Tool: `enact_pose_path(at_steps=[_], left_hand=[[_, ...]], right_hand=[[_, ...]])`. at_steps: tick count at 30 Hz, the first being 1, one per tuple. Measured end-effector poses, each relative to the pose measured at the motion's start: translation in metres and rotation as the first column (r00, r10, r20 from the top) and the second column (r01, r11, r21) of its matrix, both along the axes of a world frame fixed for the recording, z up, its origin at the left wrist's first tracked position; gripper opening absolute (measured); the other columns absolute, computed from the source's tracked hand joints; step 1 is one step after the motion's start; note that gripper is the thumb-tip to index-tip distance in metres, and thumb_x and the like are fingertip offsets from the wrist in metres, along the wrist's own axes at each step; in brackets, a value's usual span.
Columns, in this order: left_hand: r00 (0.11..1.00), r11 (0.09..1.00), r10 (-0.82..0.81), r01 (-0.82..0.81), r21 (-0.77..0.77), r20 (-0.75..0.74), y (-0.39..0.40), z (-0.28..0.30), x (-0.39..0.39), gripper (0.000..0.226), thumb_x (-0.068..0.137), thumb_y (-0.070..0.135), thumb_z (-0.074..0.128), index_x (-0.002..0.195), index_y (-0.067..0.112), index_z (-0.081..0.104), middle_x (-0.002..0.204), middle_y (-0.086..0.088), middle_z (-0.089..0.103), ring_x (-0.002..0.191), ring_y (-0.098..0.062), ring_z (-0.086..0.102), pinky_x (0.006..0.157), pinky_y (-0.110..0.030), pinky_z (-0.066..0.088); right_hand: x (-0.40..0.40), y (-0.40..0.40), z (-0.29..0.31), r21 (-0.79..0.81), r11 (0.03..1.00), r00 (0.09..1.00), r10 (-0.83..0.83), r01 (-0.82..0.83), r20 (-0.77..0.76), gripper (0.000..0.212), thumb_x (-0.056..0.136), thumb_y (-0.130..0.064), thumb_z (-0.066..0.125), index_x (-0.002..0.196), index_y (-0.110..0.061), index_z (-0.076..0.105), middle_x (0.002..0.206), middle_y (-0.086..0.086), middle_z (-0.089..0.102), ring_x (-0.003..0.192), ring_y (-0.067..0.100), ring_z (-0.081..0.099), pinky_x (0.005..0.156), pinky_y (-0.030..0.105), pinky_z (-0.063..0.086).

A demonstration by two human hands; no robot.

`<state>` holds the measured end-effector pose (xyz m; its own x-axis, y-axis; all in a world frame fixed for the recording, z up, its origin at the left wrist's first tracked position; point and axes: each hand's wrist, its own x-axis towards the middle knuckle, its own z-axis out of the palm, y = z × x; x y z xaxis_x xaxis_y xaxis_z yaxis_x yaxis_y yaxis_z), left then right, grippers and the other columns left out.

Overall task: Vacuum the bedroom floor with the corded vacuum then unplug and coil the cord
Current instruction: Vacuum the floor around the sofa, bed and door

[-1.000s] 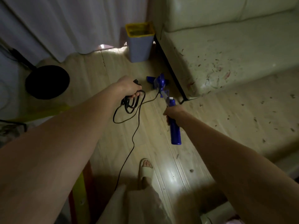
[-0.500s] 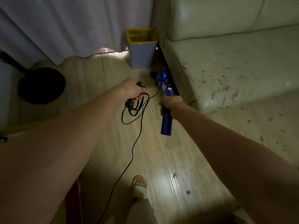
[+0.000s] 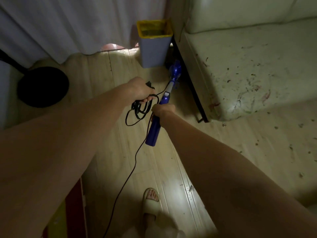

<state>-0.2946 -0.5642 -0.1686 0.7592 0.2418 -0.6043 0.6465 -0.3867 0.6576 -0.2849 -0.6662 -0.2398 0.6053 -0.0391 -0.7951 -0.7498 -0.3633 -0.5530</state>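
Pale wooden plank flooring (image 3: pixel 106 148) spreads under us, lit in patches, with white curtains (image 3: pixel 68 23) hanging at the far left and a cream leather sofa (image 3: pixel 248 66), speckled with dark and reddish bits, filling the far right. Against the sofa's far left corner stands a blue plastic bin with a yellow rim (image 3: pixel 153 43); its inside is dim and we cannot tell what it holds. At the left lies the round black base of a stand (image 3: pixel 42 86).

Our left hand (image 3: pixel 139 91) is curled round a bundle of looped black power cord (image 3: pixel 140 109), and one strand trails near-left across the floor. Our right hand (image 3: pixel 163 111) grips the handle of the blue stick vacuum cleaner (image 3: pixel 153 131), whose head (image 3: pixel 175 69) sits on the floor at the dark lower edge of the sofa, just right of the bin. A foot in a pale slipper (image 3: pixel 151 201) shows at the near edge.

Compared with a second ago, the vacuum head has gone farther in, from open floor to the sofa's edge beside the bin, and our hands are closer together.
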Motion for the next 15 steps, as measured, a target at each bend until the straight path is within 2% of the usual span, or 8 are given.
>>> enact_pose_path(at_steps=[3,7,10,12,15], left_hand=[[1.000,1.000,0.000,0.000,0.016,-0.001,0.006,-0.011,-0.011,0.022,0.097,0.018,0.053,0.084,0.007,0.067,0.062,0.003,0.056,0.051,-0.006,0.045,0.055,-0.017,0.043],[1.000,0.999,0.015,-0.015,-0.038,0.008,0.001,-0.011,-0.029,0.019,0.098,0.019,0.052,0.091,0.008,0.067,0.062,0.004,0.058,0.049,-0.003,0.046,0.051,-0.014,0.045],[1.000,0.999,0.009,-0.008,-0.044,0.027,-0.004,0.002,-0.041,0.020,0.097,0.019,0.053,0.091,0.008,0.068,0.062,0.005,0.058,0.049,-0.004,0.046,0.052,-0.015,0.045],[0.999,0.999,-0.004,0.005,-0.033,0.032,-0.006,0.014,-0.055,0.021,0.097,0.019,0.054,0.088,0.007,0.068,0.058,0.006,0.059,0.049,-0.004,0.045,0.052,-0.015,0.045],[1.000,0.999,-0.010,0.010,-0.041,0.024,-0.009,0.036,-0.083,0.022,0.097,0.018,0.054,0.086,0.005,0.068,0.048,0.009,0.059,0.044,-0.004,0.045,0.048,-0.014,0.044]], right_hand=[[0.004,-0.007,-0.003,-0.015,1.000,1.000,0.020,-0.020,-0.008,0.034,0.089,-0.007,0.064,0.107,-0.010,0.035,0.078,0.008,0.048,0.060,0.018,0.054,0.062,0.029,0.053],[0.006,-0.030,0.010,-0.122,0.988,0.995,0.099,-0.097,0.011,0.049,0.085,-0.003,0.065,0.126,-0.007,0.038,0.090,0.013,0.058,0.063,0.020,0.059,0.044,0.028,0.048],[-0.001,-0.046,0.027,-0.200,0.967,0.986,0.165,-0.155,0.035,0.048,0.084,0.000,0.064,0.127,-0.005,0.042,0.099,0.016,0.063,0.063,0.022,0.060,0.039,0.028,0.044],[-0.016,-0.057,0.042,-0.236,0.955,0.982,0.189,-0.180,0.016,0.042,0.084,0.002,0.062,0.122,-0.004,0.044,0.093,0.016,0.062,0.061,0.022,0.060,0.041,0.029,0.044],[-0.053,-0.077,0.065,-0.272,0.942,0.980,0.200,-0.196,-0.013,0.028,0.083,0.005,0.058,0.108,-0.001,0.047,0.073,0.014,0.057,0.050,0.022,0.056,0.037,0.026,0.045]])
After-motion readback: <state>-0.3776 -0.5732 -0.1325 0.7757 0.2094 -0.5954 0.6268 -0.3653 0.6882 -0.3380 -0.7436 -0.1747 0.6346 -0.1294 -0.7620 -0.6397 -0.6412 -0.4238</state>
